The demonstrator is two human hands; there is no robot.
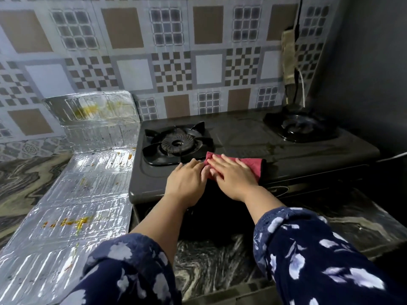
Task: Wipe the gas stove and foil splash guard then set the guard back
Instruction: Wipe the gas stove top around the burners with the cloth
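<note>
Two forearms in dark blue flowered sleeves (319,256) reach forward over the marbled tabletop (211,260). Both hands lie flat, fingers straight and gripping nothing. The left hand (187,183) rests on the front edge of the one gas stove (286,157), its fingertips just touching the single red cloth (248,165). The right hand (233,175) presses palm-down on that cloth, which is spread on the stove top between the burners, near the front edge. The stove has two burners: the left burner (176,143) just beyond the hands, the right burner (301,127) well apart at the far right corner. The stretch of stove top between them is bare and glossy. One foil splash guard (72,205) lies unfolded along the stove's left side, streaked with yellow stains, its far panel tilted up against the patterned tile wall (171,51).
</note>
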